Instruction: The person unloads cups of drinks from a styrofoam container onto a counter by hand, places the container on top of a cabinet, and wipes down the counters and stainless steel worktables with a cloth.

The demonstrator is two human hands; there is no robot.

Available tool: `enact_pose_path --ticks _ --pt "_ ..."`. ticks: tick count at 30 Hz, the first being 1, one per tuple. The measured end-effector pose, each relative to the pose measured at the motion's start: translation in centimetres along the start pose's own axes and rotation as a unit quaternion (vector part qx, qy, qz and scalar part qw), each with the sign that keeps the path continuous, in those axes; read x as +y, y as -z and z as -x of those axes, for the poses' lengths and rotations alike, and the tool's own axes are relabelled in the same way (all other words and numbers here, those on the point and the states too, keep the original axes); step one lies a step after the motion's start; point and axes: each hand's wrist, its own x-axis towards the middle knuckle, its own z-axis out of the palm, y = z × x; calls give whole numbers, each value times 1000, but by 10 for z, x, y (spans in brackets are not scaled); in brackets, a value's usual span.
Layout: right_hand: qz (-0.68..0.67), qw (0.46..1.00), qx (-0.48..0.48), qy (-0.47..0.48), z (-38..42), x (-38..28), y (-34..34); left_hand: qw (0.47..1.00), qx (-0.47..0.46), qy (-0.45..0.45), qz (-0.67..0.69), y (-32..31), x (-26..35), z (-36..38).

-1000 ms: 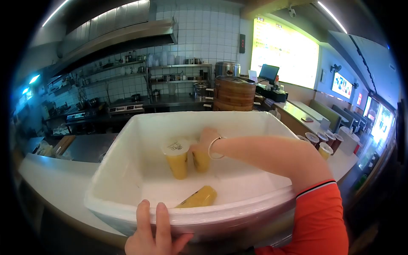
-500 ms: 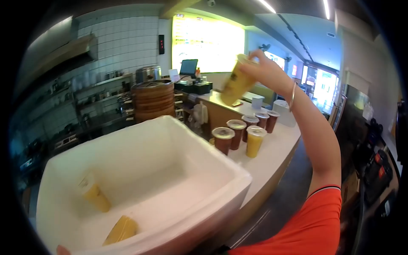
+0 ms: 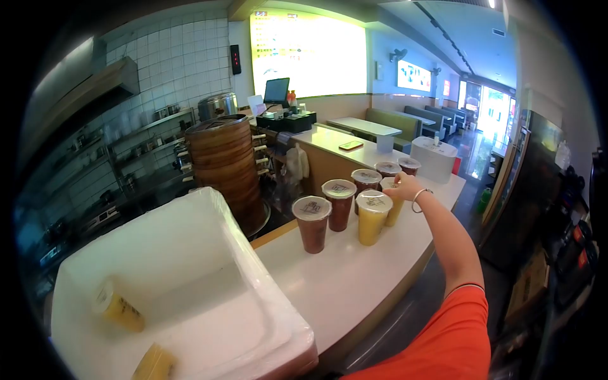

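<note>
The right hand (image 3: 403, 189) was closed over the lid of a yellow cup (image 3: 394, 212), which stood on the white counter (image 3: 335, 278) at the far edge of a cluster of sealed drinks. The left hand was out of view. The step looked like setting this cup down among the others. Letting go would call for a flat footing and a straight lift, since a second yellow drink (image 3: 372, 218) stood just beside the hand. The counter held seven cups, five dark and two yellow. Two more yellow cups lay in the one foam box (image 3: 190, 253), well apart from the hand.
</note>
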Motion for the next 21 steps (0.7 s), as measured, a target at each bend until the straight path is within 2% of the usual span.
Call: enact_pose_path --ticks 2,3,4,5,6,7,8,9,10,11,13,14,15,16,19,21 --pt "36 997 -3 64 -15 19 -6 1000 -2 21 -13 -4 0 0" --pt "32 997 -35 65 -15 11 13 999 -2 43 -32 -2 1 0" --pt "28 995 -68 65 -13 3 34 999 -10 15 -49 -1 -3 -2" --pt "55 998 35 22 8 -39 59 997 -18 -7 -70 -2 -7 -6" --pt "52 979 161 112 0 -51 66 998 -18 3 -61 -3 -7 -10" --pt "-44 957 193 211 17 -94 83 998 -16 12 -52 -3 -7 -11" --pt "-142 945 157 251 68 -178 105 999 -4 17 -50 -6 -9 -8" --pt "-278 889 103 350 103 -239 106 999 3 11 -41 -7 -11 -7" --pt "-206 873 102 430 154 -307 109 999 -9 13 -32 -3 -13 -11" --pt "-164 823 41 542 185 -359 106 1000 -19 10 -16 -2 -14 -15" --pt "-106 749 -32 654 216 -444 66 1000 -14 -17 -10 -5 -19 -9" --pt "-5 769 -65 636 239 -480 47 1000 -21 -12 -8 -4 -19 -8" --pt "85 787 -170 587 258 -519 33 999 -15 -44 -19 -4 -22 -5" --pt "116 765 -175 608 264 -547 4 998 -7 -61 -6 -4 -24 -2" --pt "87 790 -227 563 283 -601 -51 991 9 -113 65 -5 -37 0" --pt "90 820 -239 512 293 -613 -75 969 -13 -248 -19 -12 -53 7"
